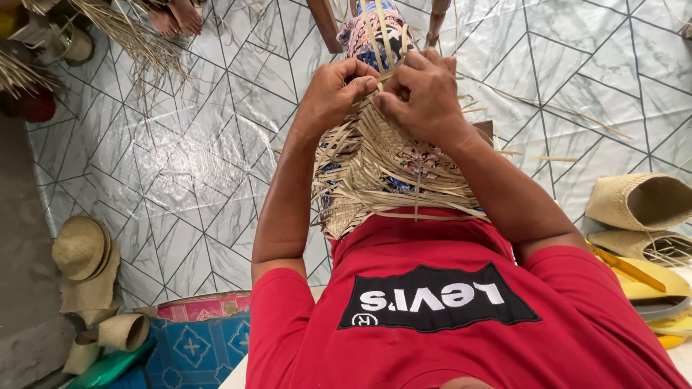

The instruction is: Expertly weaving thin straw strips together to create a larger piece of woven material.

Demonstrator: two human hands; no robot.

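One half-woven mat (382,166) of pale straw strips is held over the lap, against a red shirt (432,310). Its upper edge is pinched by both hands: the left hand (335,90) is closed in a tight grip on the strips, and the right hand (425,94) is closed on them just beside it, knuckles nearly touching. Two finished straw hats (86,252) are stacked on the tiled floor (180,166) at left. Two woven pieces (641,202) lie at right.
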